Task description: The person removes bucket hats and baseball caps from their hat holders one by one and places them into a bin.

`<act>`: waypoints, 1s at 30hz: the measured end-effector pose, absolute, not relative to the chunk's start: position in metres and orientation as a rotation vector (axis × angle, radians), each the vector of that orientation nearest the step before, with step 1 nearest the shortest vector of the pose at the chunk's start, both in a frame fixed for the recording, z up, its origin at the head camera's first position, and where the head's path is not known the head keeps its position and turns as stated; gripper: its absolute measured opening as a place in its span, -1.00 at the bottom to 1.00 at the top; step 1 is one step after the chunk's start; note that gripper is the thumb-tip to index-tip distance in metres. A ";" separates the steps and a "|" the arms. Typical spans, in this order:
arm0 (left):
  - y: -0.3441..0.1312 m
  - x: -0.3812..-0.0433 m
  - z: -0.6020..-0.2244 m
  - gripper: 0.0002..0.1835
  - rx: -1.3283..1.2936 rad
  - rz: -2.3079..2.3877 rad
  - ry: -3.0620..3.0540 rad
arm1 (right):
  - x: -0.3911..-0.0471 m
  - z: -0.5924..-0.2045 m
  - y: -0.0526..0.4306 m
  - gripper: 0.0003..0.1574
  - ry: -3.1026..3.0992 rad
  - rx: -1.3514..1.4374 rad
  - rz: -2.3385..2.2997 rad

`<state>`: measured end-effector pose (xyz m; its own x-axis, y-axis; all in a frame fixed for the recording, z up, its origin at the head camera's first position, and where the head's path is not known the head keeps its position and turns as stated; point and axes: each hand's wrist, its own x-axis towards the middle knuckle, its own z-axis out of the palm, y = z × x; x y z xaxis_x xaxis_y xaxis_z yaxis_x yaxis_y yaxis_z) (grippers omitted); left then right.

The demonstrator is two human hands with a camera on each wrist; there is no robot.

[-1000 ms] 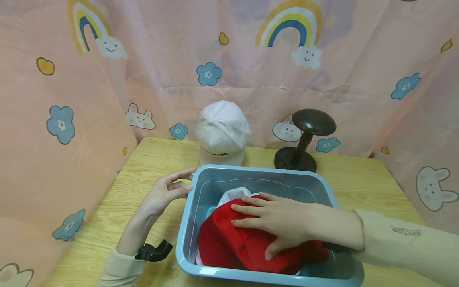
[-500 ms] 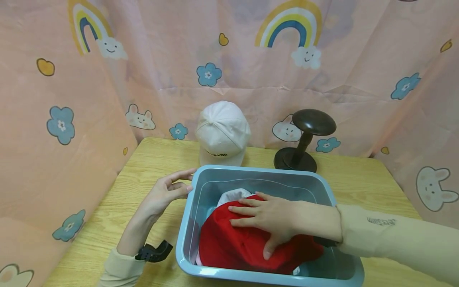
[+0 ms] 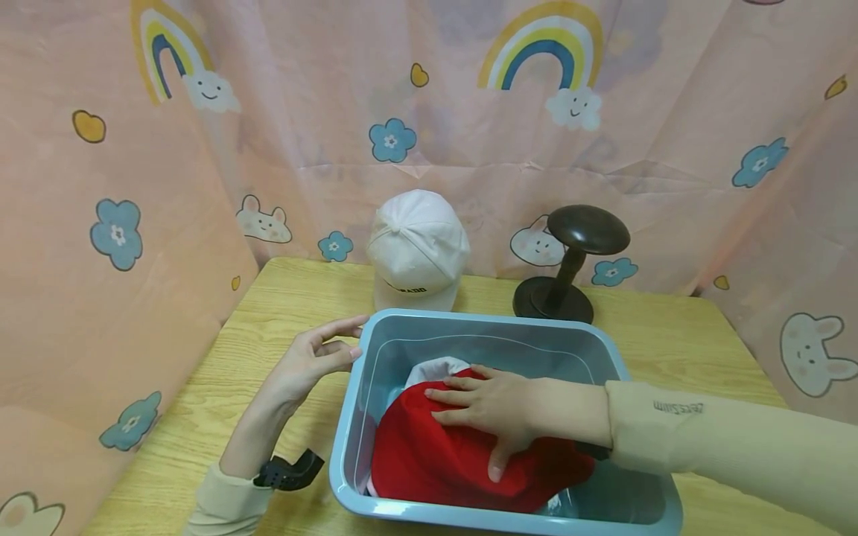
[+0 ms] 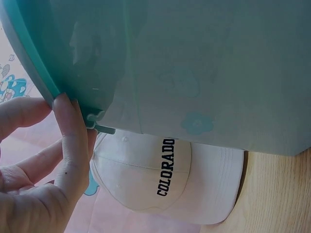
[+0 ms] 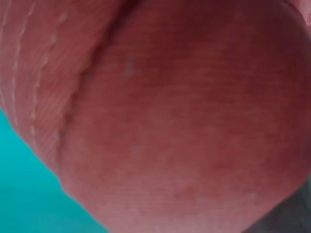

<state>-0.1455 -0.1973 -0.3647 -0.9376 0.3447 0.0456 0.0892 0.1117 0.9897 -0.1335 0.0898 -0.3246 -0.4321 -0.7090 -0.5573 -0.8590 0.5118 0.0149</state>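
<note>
A blue-grey plastic basin point(image 3: 347, 447) stands on the table. Fingertips of my left hand point(image 3: 311, 357) hold its left rim near the far corner, as the left wrist view also shows. Inside lies a red cap point(image 3: 418, 454), its stitched brim and ribbed-looking cloth close up in the right wrist view. My right hand point(image 3: 499, 409) rests on the cap with fingers spread. A white cloth thing point(image 3: 436, 368) shows from under it; most of that is hidden. Behind the basin sits a white cap point(image 3: 418, 238), lettered COLORADO in the left wrist view.
A dark round-topped stand point(image 3: 570, 260) is behind the basin, right of the white cap. The wooden table point(image 3: 295, 298) meets a pink patterned curtain point(image 3: 302, 89) at the back and sides.
My right hand and sleeve have moved left. The red cap's right end has drawn left too, baring more basin floor at the near right. My left hand has kept its place.
</note>
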 end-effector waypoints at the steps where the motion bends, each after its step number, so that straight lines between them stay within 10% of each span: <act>1: -0.197 -0.146 -0.365 -0.44 0.431 1.924 2.186 | -0.134 -0.326 0.089 0.21 2.267 -1.280 0.422; 30: -0.199 -0.145 -0.365 -0.44 0.437 1.940 2.171 | -0.142 -0.329 0.088 0.17 2.283 -1.295 0.381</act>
